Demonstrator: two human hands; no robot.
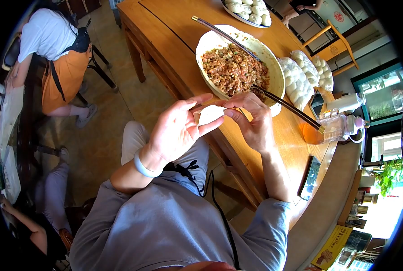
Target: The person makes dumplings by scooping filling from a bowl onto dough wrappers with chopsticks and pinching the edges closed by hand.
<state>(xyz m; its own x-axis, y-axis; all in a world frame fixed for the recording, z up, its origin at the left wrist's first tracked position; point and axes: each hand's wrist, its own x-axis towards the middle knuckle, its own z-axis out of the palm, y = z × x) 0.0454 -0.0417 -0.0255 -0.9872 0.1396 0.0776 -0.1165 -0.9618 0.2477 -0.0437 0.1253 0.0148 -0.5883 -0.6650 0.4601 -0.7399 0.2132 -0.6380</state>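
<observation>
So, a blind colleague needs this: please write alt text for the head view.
A person's right hand pinches a small pale dough piece held in the left hand. Beyond, on a wooden table, stand a bowl of minced filling with chopsticks and a plate of white buns.

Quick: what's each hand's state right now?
Left hand: loosely curled, holding the white dough piece.
Right hand: closed, pinching the dough piece's edge.

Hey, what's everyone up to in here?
A seated person is handling a piece of white dough: the left hand cradles it while the right hand pinches its edge. Beside them on the table stands a bowl of chopped filling. Farther back, a plate holds rounded white buns.
</observation>
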